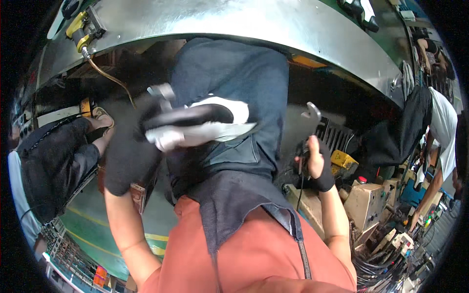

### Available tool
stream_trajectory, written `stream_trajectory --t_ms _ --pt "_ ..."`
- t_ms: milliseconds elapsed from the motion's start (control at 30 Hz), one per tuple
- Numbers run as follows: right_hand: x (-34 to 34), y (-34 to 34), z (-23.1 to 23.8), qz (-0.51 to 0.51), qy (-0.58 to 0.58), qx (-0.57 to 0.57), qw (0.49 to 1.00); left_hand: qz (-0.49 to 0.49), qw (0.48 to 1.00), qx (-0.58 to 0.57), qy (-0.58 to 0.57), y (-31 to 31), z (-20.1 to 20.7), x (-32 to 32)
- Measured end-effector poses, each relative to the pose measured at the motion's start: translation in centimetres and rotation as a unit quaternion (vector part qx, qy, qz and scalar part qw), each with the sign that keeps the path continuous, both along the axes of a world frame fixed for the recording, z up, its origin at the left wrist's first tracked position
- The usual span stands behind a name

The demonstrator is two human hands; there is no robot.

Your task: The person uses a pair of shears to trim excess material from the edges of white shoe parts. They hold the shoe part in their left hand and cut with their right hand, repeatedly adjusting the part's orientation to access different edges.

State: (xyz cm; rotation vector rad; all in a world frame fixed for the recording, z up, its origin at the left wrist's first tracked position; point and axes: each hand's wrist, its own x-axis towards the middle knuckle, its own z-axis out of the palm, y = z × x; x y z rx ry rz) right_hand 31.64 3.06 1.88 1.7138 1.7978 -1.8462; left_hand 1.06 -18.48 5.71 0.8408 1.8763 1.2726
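Note:
Over my lap, my left hand (139, 132), in a black fingerless glove, is closed around a black and white shoe (224, 115), which is smeared by motion. One end of it lies in my grip while the other points to the right. My right hand (316, 163), also in a black fingerless glove, is closed on the dark handle of a hand tool with a curved metal head (311, 112). That tool is held upright to the right of my knees, apart from the shoe. Its exact kind is hard to make out.
A metal bench (210, 19) spans the far side, with a yellow air tool (80, 31) and its hose at left. Another shoe (361, 12) lies beyond the bench at right. A beige machine box (364, 202) stands to my right. Other people (53, 161) are close on both sides.

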Motion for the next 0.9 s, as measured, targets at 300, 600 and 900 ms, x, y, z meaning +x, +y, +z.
stream_trajectory --t_ms 300,600,900 --pt "-1.0 -1.7 1.1 0.140 0.070 -0.089 0.984 0.039 0.995 0.044 -0.078 6.1 -8.6 7.1" --pt "-7.8 0.1 1.8 0.578 -0.039 0.322 0.749 -0.034 0.987 0.017 0.159 4.1 -11.2 12.2" --pt "-9.4 5.2 -5.6 0.626 0.150 0.455 0.615 0.035 0.976 0.079 -0.202 6.5 -11.9 8.9"
